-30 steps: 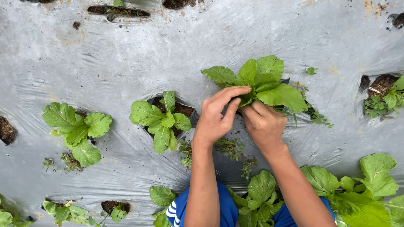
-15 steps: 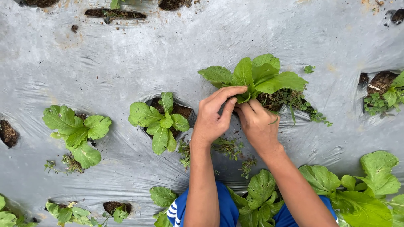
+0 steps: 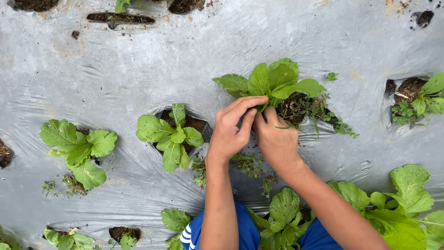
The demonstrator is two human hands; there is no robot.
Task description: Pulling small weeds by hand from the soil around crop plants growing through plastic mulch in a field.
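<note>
- Grey plastic mulch sheet point(image 3: 138, 69) covers the bed, with holes cut in it, and a leafy green seedling stands in most of them.
- Both hands meet at the base of one broad-leaved green plant point(image 3: 273, 81), which sits at a hole near the middle of the view, its leaves fanned away from the person.
- Dark soil and a tangle of small thin-stemmed weeds point(image 3: 319, 111) lie just beside that plant on its right, and some trail over the sheet's edge.
- Judging by how things lie, the work at this hole looks part done: loose little weeds point(image 3: 247, 162) already lie on the sheet near the wrists, while the tangle by the plant remains in place.
- Neighbouring holes, such as the one with the light green seedling point(image 3: 173, 136) to the left and the one with weeds and soil at far right point(image 3: 409, 104), look untouched.
- On the left hand point(image 3: 231, 132) the fingers point(image 3: 247, 103) are drawn together, thumb against forefinger, pinching at the stem base under the leaves.
- Curled fingers on the right hand point(image 3: 276, 141) press into the same spot; what they clamp on cannot be told, because the leaves and the other hand hide it.
- Blue shorts with white stripes point(image 3: 240, 231) show at the bottom edge, between the forearms.
</note>
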